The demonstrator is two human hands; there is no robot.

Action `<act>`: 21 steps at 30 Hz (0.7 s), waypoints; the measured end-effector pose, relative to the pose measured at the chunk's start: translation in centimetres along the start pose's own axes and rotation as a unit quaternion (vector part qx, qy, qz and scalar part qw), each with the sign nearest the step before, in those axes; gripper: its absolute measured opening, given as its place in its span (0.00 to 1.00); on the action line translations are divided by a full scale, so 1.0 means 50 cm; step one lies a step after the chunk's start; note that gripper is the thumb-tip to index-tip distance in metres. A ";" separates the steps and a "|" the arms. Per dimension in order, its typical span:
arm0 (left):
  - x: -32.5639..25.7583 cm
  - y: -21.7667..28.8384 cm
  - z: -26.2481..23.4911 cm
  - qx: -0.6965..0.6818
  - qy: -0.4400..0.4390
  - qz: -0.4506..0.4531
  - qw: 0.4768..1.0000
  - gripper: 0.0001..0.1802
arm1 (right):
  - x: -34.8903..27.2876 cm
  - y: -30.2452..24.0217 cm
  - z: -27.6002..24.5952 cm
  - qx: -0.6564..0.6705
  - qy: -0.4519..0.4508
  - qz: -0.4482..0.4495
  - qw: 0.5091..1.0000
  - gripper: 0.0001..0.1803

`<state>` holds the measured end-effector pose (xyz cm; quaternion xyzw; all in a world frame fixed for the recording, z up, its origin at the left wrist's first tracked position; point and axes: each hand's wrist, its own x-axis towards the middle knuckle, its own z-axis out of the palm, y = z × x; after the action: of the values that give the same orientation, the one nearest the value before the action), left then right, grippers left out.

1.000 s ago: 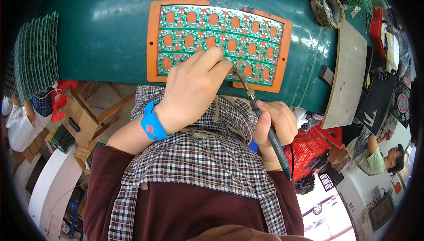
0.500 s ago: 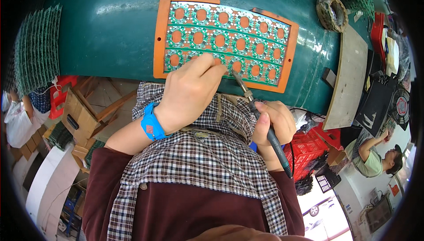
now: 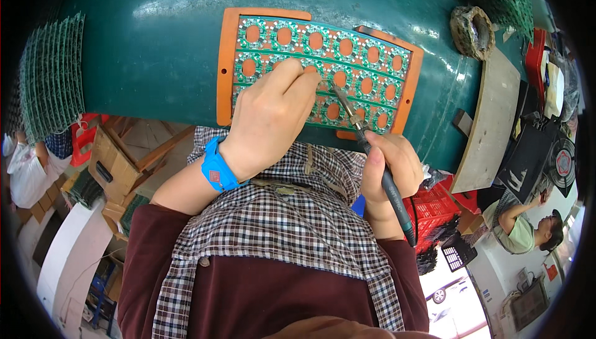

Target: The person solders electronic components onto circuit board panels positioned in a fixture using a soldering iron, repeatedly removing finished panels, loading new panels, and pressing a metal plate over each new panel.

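A panel of green circuit boards (image 3: 357, 59), with rows of round cut-outs, lies in an orange tray (image 3: 226, 84) on the green tabletop. My right hand (image 3: 394, 168) grips a soldering iron (image 3: 395, 199) like a pen. Its metal tip points at the panel's middle row, right of centre; whether it touches cannot be made out. Over the left-centre of the panel, my left hand (image 3: 268, 112) is closed in a pinch, its fingertips close to the iron's tip. What lies between them is hidden or too fine to see. A blue wrist strap (image 3: 217, 168) circles my left wrist.
Stacked green board panels (image 3: 53, 78) stand at the table's left. At the right are a brown ring-shaped roll (image 3: 473, 33) and a wooden board (image 3: 490, 115). A red crate (image 3: 431, 212) sits below the table's right edge. Another person (image 3: 528, 227) is at the far right.
Both hands have shifted away from me over the panel. The soldering iron's tip has gone from the nearest row to the middle row. The tray appears slightly lower in view.
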<state>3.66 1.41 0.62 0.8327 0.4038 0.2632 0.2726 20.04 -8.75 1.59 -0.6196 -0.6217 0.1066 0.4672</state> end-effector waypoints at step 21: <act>0.044 0.002 -0.007 0.028 -0.002 0.017 0.999 0.10 | 0.049 0.012 -0.001 -0.005 0.001 0.005 1.000 0.06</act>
<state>4.67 3.25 1.41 0.8473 0.3961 0.2545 0.2456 20.99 -6.52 2.30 -0.6255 -0.6186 0.1053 0.4637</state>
